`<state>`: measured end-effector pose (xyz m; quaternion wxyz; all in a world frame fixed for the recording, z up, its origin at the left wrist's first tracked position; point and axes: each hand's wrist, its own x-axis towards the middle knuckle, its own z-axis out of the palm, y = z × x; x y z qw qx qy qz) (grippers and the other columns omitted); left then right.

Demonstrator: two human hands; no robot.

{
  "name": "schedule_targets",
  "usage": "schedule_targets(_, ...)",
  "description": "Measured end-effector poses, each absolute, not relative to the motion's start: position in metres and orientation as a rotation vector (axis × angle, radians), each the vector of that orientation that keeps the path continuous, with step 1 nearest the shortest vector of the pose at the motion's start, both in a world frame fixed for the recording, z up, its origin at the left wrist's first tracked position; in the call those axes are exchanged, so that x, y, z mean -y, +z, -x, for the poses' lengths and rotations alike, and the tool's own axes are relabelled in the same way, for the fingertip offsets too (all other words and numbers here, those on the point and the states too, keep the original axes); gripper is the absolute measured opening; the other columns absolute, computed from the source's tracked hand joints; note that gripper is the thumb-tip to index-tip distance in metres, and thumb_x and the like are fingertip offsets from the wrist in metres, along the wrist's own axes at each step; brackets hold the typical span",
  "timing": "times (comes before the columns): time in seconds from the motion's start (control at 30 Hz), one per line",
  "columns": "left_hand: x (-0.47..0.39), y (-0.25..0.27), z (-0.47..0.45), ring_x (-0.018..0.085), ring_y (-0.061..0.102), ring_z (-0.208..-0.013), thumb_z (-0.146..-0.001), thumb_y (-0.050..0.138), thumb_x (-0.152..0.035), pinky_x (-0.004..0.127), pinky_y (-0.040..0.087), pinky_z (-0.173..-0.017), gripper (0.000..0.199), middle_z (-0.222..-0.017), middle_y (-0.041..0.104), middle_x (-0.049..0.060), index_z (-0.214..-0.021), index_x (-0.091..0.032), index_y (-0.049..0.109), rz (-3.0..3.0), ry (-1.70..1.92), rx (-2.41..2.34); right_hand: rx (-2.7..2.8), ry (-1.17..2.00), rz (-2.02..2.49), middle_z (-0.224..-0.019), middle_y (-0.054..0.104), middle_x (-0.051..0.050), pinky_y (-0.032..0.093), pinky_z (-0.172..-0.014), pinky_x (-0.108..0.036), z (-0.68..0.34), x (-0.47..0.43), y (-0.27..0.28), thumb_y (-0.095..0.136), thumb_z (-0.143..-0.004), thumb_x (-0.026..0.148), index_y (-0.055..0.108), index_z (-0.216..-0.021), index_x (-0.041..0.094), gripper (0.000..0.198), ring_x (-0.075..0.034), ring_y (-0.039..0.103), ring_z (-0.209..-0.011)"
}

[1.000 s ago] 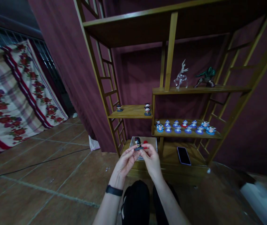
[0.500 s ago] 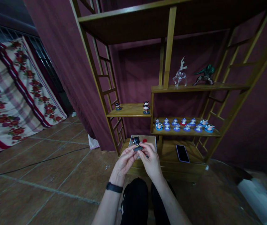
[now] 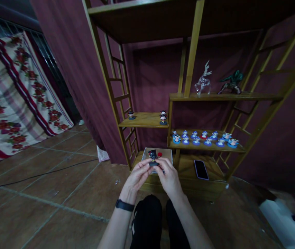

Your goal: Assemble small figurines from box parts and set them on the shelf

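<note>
A small black-haired figurine (image 3: 153, 155) on a dark round base stands upright between my two hands. My left hand (image 3: 138, 176) pinches the base from the left. From the right, my right hand (image 3: 168, 175) grips the same base with thumb and fingers. Behind the figurine lies a shallow white box (image 3: 167, 154) on the bottom shelf, with something red in it; my hands hide its front. Similar figurines (image 3: 163, 119) stand at the right end of the small left shelf, and another figurine (image 3: 131, 115) is at its left end.
Several blue-and-white figurines (image 3: 196, 140) stand in rows on the right shelf. Above them are a clear deer figure (image 3: 203, 81) and a dark green figure (image 3: 232, 83). A phone (image 3: 201, 169) lies on the bottom shelf. A black cable (image 3: 46, 178) crosses the tiled floor.
The figurine has been turned and set more upright between my fingers, and it sits slightly further right. Both hands still hold its base. The view has shifted a little.
</note>
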<state>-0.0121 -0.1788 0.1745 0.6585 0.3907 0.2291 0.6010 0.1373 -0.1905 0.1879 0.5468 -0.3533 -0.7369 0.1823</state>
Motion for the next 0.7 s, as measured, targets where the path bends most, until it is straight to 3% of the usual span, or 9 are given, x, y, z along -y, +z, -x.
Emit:
schedule_targets(0.47,0.177,0.175,0.018,0.018,0.063,-0.09,-0.069,0.067,-0.01,0.03,0.043,-0.089,0.027,-0.098,0.068,0.011,-0.096,-0.011,0.067,-0.893,1.312,-0.556,2.067,0.335,0.86,-0.108,0.059,-0.004,0.047,-0.086,-0.033,-0.15,0.186,0.203,0.042,-0.087,0.028,0.058,-0.105,0.028,0.023,-0.019,0.057,-0.098)
schedule_targets(0.6,0.176,0.176,0.015,0.018,0.063,-0.09,-0.069,0.067,-0.01,0.031,0.043,-0.09,0.025,-0.094,0.069,0.01,-0.094,-0.01,0.067,-0.896,1.318,-0.549,2.002,0.464,0.831,-0.106,0.059,-0.003,0.047,-0.086,-0.034,-0.151,0.182,0.204,0.046,-0.085,0.026,0.06,-0.101,0.027,0.021,-0.019,0.057,-0.098)
schedule_targets(0.7,0.172,0.176,0.011,0.017,0.063,-0.089,-0.067,0.069,-0.009,0.03,0.043,-0.089,0.027,-0.095,0.068,0.009,-0.093,-0.012,0.066,-0.848,1.384,-0.558,1.817,0.69,0.792,-0.112,0.057,-0.004,0.049,-0.085,-0.034,-0.146,0.177,0.195,0.05,-0.082,0.025,0.057,-0.109,0.027,0.028,-0.018,0.059,-0.096)
